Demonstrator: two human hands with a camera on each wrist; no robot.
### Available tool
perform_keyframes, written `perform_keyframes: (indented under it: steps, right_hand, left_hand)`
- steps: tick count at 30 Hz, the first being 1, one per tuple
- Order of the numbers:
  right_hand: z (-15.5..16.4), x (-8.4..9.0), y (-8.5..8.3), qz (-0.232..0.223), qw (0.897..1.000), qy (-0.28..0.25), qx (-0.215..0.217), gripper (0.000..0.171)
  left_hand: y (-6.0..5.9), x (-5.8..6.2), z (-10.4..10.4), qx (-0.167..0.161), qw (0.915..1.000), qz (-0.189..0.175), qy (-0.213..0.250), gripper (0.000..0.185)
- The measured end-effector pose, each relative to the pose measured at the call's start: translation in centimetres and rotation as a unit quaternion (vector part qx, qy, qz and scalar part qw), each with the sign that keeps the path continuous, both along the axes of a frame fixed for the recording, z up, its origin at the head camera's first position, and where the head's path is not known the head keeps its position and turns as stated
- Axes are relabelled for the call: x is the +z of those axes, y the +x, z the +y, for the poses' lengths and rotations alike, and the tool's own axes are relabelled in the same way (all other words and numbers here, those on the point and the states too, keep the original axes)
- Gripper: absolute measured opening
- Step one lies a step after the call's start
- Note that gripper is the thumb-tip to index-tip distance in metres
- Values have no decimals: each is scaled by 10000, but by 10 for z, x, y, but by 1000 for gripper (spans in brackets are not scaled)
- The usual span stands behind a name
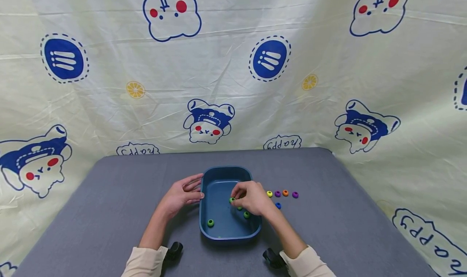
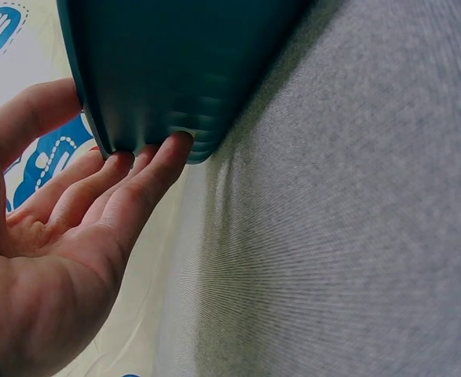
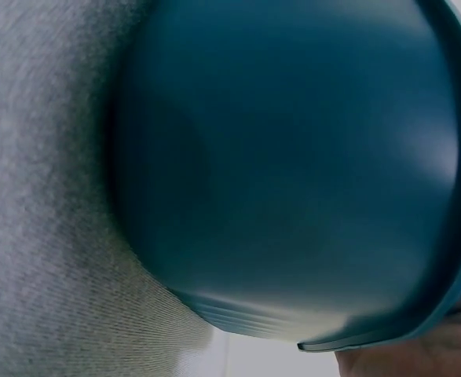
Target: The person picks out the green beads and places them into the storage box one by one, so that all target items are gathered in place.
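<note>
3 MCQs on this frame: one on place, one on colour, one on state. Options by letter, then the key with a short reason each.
1. Where does the left hand rest?
A. inside the tub
B. against the outer wall of the blue tub
C. on the loose beads

2. What colour are the beads inside the tub?
A. green
B. orange
C. purple

3. How is the right hand?
A. flat on the cloth
B. lifted clear of the table
C. pinching a green bead over the tub

Key: 1 B, straight fingers touch the tub's outside in the left wrist view; 2 A, every bead seen in the tub, such as one near the front, is green; 3 C, fingertips close on a bead.
</note>
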State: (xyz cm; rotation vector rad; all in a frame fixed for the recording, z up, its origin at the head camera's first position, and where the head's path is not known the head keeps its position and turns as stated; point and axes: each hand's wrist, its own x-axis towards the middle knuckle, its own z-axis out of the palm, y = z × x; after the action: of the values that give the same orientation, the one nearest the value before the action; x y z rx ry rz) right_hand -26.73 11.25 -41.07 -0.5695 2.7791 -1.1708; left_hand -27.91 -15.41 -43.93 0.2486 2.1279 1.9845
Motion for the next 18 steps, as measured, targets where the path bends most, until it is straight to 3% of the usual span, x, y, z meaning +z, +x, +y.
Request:
perform_keyframes:
  steps: [18]
  right_hand:
    - [-2,0,0,-66,9999,136,4,12]
  left_hand:
    - [0,0,0,21,10000,-11,54,65]
